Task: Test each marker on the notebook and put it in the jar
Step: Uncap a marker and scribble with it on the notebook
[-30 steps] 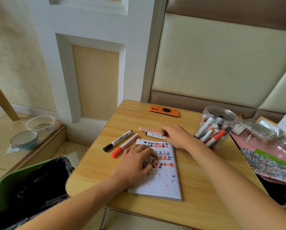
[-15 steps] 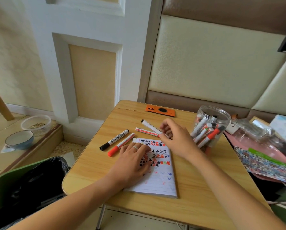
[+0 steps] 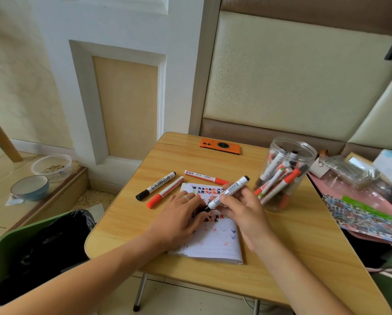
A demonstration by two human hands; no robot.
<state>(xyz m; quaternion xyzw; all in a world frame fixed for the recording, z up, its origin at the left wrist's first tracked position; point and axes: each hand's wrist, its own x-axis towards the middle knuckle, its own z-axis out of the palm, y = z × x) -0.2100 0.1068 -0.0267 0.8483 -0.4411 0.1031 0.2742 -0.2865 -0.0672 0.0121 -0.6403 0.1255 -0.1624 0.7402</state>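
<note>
My right hand (image 3: 245, 212) grips a white black-ended marker (image 3: 230, 189) tilted above the notebook (image 3: 215, 243), whose page carries black, red and blue test marks. My left hand (image 3: 179, 219) lies on the notebook's left side, and its fingertips close on the marker's lower cap end, which they mostly hide. The clear plastic jar (image 3: 291, 151) stands at the right of the table and holds several markers. On the table left of the notebook lie a black marker (image 3: 156, 186) and a red marker (image 3: 165, 195); a second red marker (image 3: 203, 176) lies above it.
An orange phone (image 3: 220, 145) lies at the table's far edge. Bags, a patterned sheet (image 3: 360, 214) and other clutter crowd the right side beside the jar. A green bin with a black liner (image 3: 20, 246) stands at lower left, bowls (image 3: 30, 187) on the floor beyond.
My right hand has picked one marker up off the table and brought it back over the notebook. My left hand's fingers have come up to its lower end.
</note>
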